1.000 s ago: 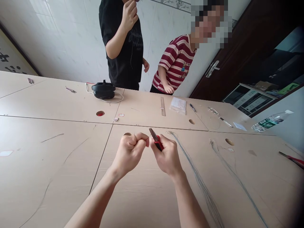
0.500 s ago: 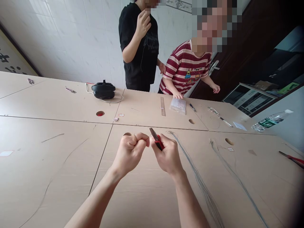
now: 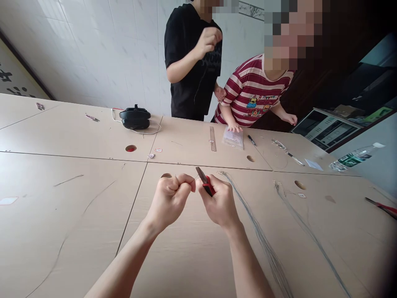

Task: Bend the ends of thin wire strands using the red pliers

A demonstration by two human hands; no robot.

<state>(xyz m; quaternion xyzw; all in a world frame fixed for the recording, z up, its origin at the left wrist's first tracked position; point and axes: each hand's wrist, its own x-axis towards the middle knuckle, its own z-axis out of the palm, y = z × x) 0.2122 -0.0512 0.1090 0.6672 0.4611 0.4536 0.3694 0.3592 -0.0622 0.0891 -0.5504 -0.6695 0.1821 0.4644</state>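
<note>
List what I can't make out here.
All in the head view:
Left hand: anything inside is hidden by its curled fingers.
Red-and-black tool: pliers or scissors unclear, handles covered by the right hand.
Blue-grey strands beside that hand: lower ends cut off by the bottom edge.
White tag beyond the left hand: print too small.

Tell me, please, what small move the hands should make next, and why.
I would probably hold the left hand steady and ease the red-handled tool slightly nearer with the right hand, since a thin strand seems to show in the narrow gap between that hand and the left.
</note>
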